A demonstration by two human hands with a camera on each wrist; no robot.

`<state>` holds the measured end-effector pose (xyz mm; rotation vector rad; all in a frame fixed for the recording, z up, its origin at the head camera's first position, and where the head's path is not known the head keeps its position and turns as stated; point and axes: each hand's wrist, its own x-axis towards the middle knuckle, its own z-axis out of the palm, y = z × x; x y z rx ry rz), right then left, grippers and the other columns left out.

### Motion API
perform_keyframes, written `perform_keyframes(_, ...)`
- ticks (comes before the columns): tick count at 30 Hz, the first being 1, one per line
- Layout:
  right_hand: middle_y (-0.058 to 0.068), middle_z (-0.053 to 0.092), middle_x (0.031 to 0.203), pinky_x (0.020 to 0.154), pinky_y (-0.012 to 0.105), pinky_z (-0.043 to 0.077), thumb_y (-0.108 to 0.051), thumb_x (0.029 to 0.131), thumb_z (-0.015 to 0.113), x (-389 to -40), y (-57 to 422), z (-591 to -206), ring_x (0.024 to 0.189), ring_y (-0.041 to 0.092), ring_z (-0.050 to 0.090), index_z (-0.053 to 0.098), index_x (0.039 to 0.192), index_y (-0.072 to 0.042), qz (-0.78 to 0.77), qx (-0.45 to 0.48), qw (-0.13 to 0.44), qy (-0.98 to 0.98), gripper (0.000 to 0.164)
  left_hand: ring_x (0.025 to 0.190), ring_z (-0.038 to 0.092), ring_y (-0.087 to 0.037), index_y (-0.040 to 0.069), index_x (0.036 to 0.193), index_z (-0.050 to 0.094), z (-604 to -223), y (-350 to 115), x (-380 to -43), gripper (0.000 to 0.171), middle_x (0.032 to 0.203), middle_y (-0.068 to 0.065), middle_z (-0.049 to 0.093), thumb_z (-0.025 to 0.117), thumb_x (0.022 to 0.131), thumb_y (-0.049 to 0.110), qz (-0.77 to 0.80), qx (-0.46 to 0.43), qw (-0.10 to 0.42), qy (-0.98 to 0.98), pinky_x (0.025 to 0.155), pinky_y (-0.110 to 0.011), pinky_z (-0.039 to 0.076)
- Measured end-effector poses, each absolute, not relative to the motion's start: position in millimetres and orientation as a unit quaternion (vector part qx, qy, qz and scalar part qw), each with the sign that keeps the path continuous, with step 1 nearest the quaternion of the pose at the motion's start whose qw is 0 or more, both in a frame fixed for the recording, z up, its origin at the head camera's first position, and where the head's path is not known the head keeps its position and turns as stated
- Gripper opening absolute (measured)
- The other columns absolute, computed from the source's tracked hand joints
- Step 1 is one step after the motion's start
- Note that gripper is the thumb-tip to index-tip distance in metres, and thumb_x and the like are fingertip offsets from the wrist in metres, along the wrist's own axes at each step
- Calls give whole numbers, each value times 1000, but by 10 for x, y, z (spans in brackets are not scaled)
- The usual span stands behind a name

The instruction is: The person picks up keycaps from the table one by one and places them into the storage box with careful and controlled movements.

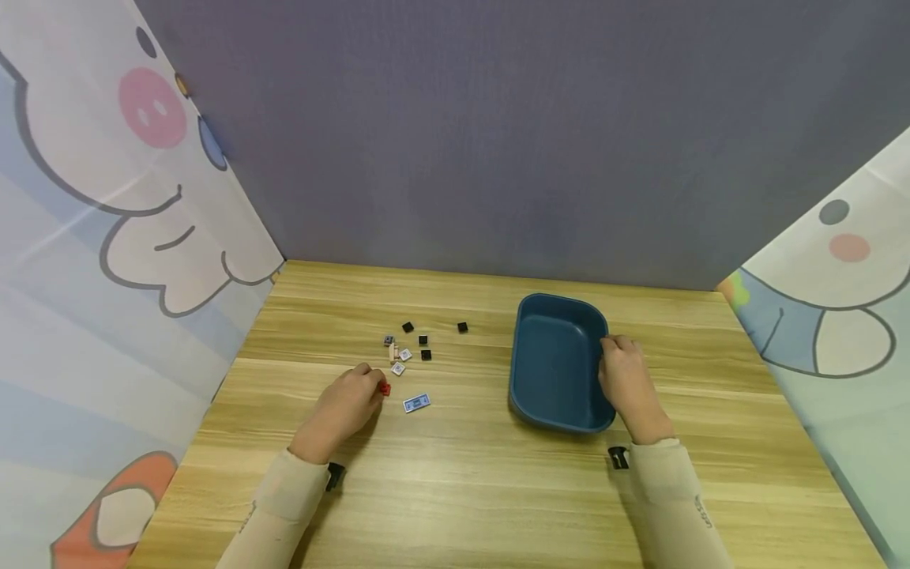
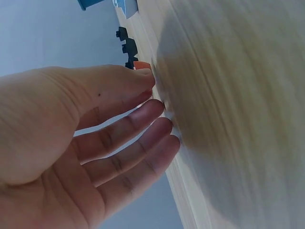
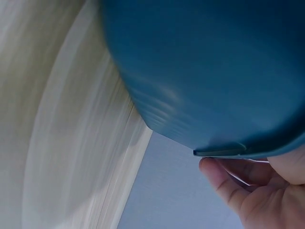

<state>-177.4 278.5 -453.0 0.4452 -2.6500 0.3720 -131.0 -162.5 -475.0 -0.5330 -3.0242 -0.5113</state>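
Note:
My left hand (image 1: 348,403) is down at the table, thumb and forefinger pinching a small red toy brick (image 1: 385,390). In the left wrist view the brick (image 2: 142,65) shows just past the thumb tip, and the other fingers of that hand (image 2: 95,129) are bent loosely near the wood. My right hand (image 1: 627,379) grips the right rim of a dark blue plastic bin (image 1: 522,356). From the right wrist, fingers of the hand (image 3: 267,191) show at the outside of the bin's rim (image 3: 224,153). No pieces are visible inside the bin.
Beyond the left hand lie several small black bricks (image 1: 426,355), white tiles (image 1: 398,368), a grey brick (image 1: 389,341) and a beige piece (image 1: 393,352). A light blue printed tile (image 1: 416,403) lies right of the red brick. A grey wall (image 1: 498,158) closes off the back.

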Motion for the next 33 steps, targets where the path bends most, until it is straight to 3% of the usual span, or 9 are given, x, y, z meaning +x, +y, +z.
perform_keyframes(10, 37, 61, 99, 81, 57, 47, 19, 80, 60, -1779, 2806, -4535, 92, 52, 59, 62, 100, 22, 133, 169, 220, -951, 20, 68, 58, -17, 3, 89, 71, -4601, -1521, -1433, 9, 80, -4, 60, 77, 88, 9, -161, -203, 47, -965, 60, -33, 51)
perform_keyframes(15, 37, 62, 99, 79, 57, 48, 20, 79, 61, -1772, 2804, -4532, 91, 52, 60, 62, 100, 22, 135, 170, 224, -950, 20, 77, 62, -21, 2, 95, 71, -4415, -1351, -1525, 11, 87, -7, 64, 78, 88, 7, -145, -236, 52, -959, 65, -34, 53)
perform_keyframes(22, 37, 62, 101, 81, 58, 48, 19, 81, 61, -1764, 2797, -4539, 93, 52, 59, 62, 102, 22, 136, 166, 210, -954, 21, 78, 61, -17, 3, 103, 72, -4191, -1001, -1674, 14, 92, -4, 65, 74, 90, 8, -151, -294, 46, -943, 64, -27, 52)
perform_keyframes(33, 37, 61, 101, 82, 57, 47, 18, 81, 62, -1776, 2799, -4540, 92, 52, 58, 61, 102, 21, 126, 165, 210, -956, 21, 82, 62, -15, 8, 104, 72, -4074, -206, -1845, 13, 94, -3, 66, 71, 95, 18, -132, -372, 21, -919, 70, -28, 52)
